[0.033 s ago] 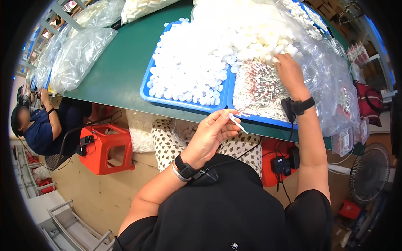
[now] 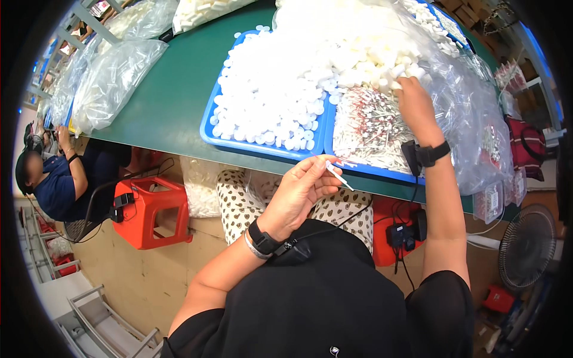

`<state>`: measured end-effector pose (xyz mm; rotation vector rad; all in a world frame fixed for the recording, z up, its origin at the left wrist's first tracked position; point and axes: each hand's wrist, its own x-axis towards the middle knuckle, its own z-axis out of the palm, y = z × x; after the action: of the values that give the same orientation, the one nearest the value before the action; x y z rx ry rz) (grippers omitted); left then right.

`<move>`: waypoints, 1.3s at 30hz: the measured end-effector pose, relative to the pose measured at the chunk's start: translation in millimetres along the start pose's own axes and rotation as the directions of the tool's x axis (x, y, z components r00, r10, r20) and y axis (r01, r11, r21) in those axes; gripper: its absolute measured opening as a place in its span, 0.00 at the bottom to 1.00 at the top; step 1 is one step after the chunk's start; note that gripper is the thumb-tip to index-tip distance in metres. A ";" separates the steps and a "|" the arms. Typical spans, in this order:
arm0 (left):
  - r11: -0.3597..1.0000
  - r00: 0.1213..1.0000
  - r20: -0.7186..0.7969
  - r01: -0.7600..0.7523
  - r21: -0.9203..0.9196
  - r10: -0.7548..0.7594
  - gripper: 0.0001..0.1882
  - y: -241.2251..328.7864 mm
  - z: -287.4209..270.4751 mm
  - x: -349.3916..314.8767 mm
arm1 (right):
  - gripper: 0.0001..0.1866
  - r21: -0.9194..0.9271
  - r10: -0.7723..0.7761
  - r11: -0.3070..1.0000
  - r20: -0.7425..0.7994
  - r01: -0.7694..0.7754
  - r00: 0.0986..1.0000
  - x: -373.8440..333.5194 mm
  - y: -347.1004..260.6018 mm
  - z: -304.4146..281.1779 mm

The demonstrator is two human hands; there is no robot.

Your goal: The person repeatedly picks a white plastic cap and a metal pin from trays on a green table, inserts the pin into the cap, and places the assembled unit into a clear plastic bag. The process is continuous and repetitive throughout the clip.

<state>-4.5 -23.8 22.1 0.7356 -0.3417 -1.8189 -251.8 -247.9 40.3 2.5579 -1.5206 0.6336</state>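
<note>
My left hand [image 2: 303, 190] is closed at the front edge of the green table, pinching a thin white stick [image 2: 340, 178] between thumb and fingers. Farther right, my right hand [image 2: 415, 104] reaches into a heap of cream-white short cylindrical pieces [image 2: 376, 62]. Its fingertips close on one of the pieces at the near side of the heap. Below that heap, a blue tray [image 2: 382, 171] holds many thin white and reddish sticks [image 2: 367, 122]. To its left, another blue tray [image 2: 209, 134] is heaped with small round white caps [image 2: 262, 113].
Clear plastic bags lie along the right [image 2: 471, 113] and far left [image 2: 119, 77] of the green table [image 2: 173, 101]. A person [image 2: 59, 173] sits at the left beside a red stool [image 2: 152, 209]. At the right stands a fan [image 2: 526, 246]. Cables hang near my right arm.
My right hand has shifted very slightly at the heap of cream-white pieces. My left hand and its stick stay in nearly the same place.
</note>
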 end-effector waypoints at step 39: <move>0.928 0.988 0.143 -0.110 0.357 0.062 0.18 -7.1 21.8 0.7 | 0.07 0.777 0.041 0.285 0.575 -0.561 0.817 -112.1 -113.2 -83.5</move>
<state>-23.6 -24.4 34.6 0.8423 -0.8020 -1.7422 -226.1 -75.7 85.6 3.4057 -2.4173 1.4117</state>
